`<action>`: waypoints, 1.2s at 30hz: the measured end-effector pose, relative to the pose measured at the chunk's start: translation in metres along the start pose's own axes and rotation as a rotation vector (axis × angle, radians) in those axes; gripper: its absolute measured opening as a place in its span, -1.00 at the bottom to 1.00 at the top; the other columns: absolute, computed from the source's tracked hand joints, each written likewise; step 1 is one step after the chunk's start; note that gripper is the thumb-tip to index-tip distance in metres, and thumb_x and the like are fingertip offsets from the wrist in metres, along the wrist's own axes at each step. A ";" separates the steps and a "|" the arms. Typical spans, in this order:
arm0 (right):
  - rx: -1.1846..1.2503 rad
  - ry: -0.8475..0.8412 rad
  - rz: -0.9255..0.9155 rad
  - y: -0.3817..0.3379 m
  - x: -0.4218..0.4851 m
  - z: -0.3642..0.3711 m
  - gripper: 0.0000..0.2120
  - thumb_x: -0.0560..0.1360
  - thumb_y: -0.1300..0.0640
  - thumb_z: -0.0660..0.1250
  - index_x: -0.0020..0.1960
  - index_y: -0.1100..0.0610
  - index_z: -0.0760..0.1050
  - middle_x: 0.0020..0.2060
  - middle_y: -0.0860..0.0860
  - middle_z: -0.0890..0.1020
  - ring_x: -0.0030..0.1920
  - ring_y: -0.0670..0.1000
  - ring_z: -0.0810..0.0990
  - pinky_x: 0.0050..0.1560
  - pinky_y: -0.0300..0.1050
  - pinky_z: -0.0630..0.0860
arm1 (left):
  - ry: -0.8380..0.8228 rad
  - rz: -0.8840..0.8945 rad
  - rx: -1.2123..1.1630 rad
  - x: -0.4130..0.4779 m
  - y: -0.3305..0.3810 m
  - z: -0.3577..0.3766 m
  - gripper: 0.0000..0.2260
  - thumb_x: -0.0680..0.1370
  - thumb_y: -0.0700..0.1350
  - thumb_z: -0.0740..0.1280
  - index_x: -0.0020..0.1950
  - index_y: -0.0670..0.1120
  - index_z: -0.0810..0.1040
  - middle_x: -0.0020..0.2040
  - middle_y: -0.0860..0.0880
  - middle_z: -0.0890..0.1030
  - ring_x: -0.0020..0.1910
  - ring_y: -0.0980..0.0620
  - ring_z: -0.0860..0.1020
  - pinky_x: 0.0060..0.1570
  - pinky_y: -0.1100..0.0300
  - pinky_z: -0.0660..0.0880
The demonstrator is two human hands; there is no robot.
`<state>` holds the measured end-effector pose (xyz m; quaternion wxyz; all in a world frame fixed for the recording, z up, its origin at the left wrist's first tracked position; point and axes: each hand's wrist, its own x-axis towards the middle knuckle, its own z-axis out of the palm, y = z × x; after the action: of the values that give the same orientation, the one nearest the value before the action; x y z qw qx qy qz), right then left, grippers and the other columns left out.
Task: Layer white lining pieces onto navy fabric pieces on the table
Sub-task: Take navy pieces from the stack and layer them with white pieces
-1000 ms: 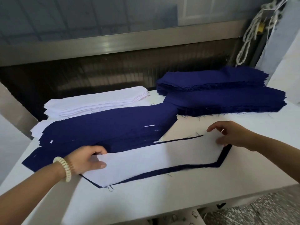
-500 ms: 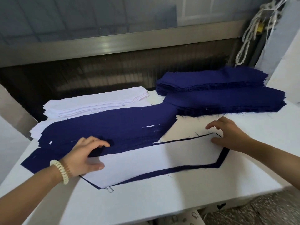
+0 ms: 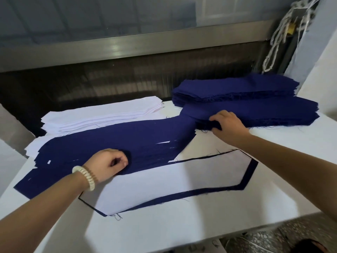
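Front pair: white lining piece (image 3: 173, 181) flat on navy piece (image 3: 249, 176), navy border showing, near the front of the table (image 3: 200, 221).
Left hand (image 3: 107, 166): fingers curled, resting on fanned navy pile (image 3: 127, 139) just behind; can't tell if it grips cloth.
Right hand (image 3: 228, 125): pinches near corner of navy stack (image 3: 264, 112), right rear.
Far left: lining stack (image 3: 102, 114).

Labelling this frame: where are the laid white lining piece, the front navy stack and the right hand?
white lining piece (image 3: 182, 181), head view, its middle.
front navy stack (image 3: 269, 110), head view, top layer.
right hand (image 3: 228, 123), head view, back of hand.
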<state>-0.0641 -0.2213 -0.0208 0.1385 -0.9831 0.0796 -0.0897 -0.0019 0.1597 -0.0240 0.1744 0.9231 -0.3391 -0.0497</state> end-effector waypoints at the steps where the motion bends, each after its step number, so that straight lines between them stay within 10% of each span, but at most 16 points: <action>1: -0.042 0.004 -0.004 -0.004 0.008 0.001 -0.60 0.55 0.09 0.24 0.38 0.08 0.35 0.33 0.07 0.36 0.30 0.14 0.30 0.28 0.01 0.28 | 0.017 0.005 0.015 0.009 0.004 0.003 -0.91 0.53 -0.16 0.34 -0.13 0.01 0.60 -0.16 0.05 0.61 -0.15 0.01 0.52 -0.07 0.17 0.42; 15: -0.375 0.002 -0.044 -0.021 0.047 0.024 -0.73 0.60 0.12 0.14 0.25 0.12 0.45 0.20 0.08 0.44 0.19 0.13 0.38 0.12 -0.05 0.32 | 0.208 -0.030 0.160 0.109 0.087 0.055 -0.79 0.56 0.00 0.22 0.17 0.07 0.50 0.15 0.08 0.45 0.19 -0.01 0.29 0.08 0.16 0.12; 27: 0.132 0.010 0.173 -0.018 0.069 0.004 -0.86 0.52 0.18 0.33 -0.10 0.25 0.59 -0.06 0.08 0.63 -0.06 0.08 0.58 -0.09 -0.07 0.52 | 0.146 -0.016 0.249 0.155 0.108 0.053 -0.77 0.58 -0.01 0.16 0.20 0.04 0.46 0.16 0.02 0.48 0.20 -0.05 0.35 0.14 0.12 0.15; 32: 0.454 0.135 0.217 -0.011 0.068 0.001 -0.85 0.46 0.11 0.41 -0.21 0.10 0.48 -0.29 -0.04 0.54 -0.23 -0.04 0.50 -0.21 -0.16 0.39 | 0.230 -0.041 0.142 0.166 0.121 0.050 -0.68 0.59 -0.03 0.16 0.34 0.00 0.32 0.08 0.00 0.56 0.11 -0.06 0.46 0.17 0.08 0.21; 36: 0.256 0.282 -0.074 -0.019 0.057 -0.003 -0.88 0.49 0.09 0.37 -0.14 0.14 0.52 -0.18 0.01 0.56 -0.13 0.01 0.49 -0.12 -0.10 0.41 | 0.299 -0.030 -0.040 0.170 0.134 0.046 -0.43 0.59 -0.08 0.19 0.52 0.06 -0.01 -0.24 -0.08 0.62 -0.22 -0.11 0.56 0.03 0.03 0.42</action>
<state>-0.0065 -0.2147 -0.0038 0.2466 -0.9374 0.0500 -0.2408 0.0371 -0.0577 -0.0146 0.2405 0.9216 -0.2944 0.0790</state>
